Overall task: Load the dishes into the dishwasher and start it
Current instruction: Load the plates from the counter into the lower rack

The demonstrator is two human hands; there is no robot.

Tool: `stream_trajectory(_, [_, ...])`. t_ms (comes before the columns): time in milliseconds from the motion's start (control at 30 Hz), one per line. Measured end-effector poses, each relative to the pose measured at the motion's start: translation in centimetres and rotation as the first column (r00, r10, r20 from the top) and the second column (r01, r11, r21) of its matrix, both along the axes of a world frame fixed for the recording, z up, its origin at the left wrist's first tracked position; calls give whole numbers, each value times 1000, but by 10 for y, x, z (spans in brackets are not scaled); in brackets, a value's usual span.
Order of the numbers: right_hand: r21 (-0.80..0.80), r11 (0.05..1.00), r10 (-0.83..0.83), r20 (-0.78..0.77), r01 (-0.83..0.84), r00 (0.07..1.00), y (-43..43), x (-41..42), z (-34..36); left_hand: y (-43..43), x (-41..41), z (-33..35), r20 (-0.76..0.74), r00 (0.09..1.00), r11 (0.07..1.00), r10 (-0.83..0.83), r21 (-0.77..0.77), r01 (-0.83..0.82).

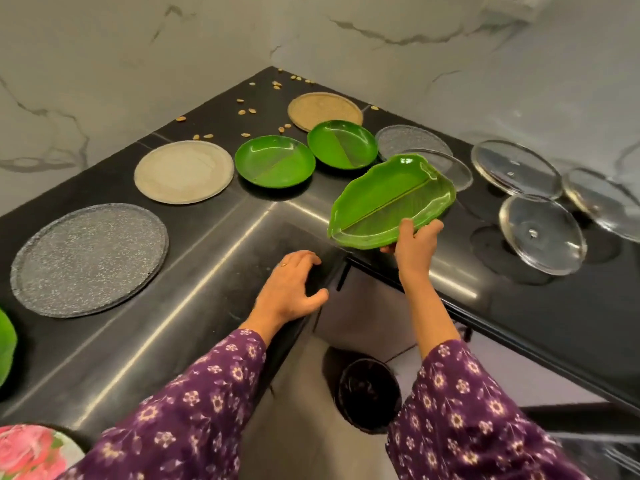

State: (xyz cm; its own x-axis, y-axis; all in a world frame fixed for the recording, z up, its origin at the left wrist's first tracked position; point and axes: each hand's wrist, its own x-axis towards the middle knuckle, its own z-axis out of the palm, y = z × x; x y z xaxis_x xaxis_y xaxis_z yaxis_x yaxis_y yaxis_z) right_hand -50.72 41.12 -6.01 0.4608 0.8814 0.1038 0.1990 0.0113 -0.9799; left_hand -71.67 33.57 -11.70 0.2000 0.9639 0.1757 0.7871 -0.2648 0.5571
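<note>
A green leaf-shaped dish [388, 199] is lifted and tilted above the black corner counter [214, 258]; my right hand [414, 242] grips its near edge, thumb on top. My left hand [292, 289] rests with relaxed fingers on the counter's inner corner and holds nothing. Two round green plates [275, 161] [341, 143] lie further back. A beige plate [183, 171], a speckled grey plate [90, 259] and a tan plate [323, 110] lie flat on the counter. No dishwasher is in view.
Several glass lids [516, 171] [542, 233] [602, 202] and a clear plate [412, 142] lie on the right wing. Seeds [247, 112] are scattered near the marble wall. A floral plate [31, 452] and a green dish edge [5, 344] show at left. A dark bin [369, 393] stands on the floor below.
</note>
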Motion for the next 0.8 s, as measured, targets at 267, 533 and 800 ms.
stream_trajectory(267, [27,997,-76,207,72,975,-111,163,22,-9,18,7,-144,988,997,47,73,-36])
stream_trajectory(533, [-108,992,-10,483,71,876,-277,325,1,-39,198,22,-123,965,947,-231,199,252])
stream_trajectory(800, [-418,906,194,544,63,817,-429,449,-49,-117,438,42,-101,751,717,-652,242,654])
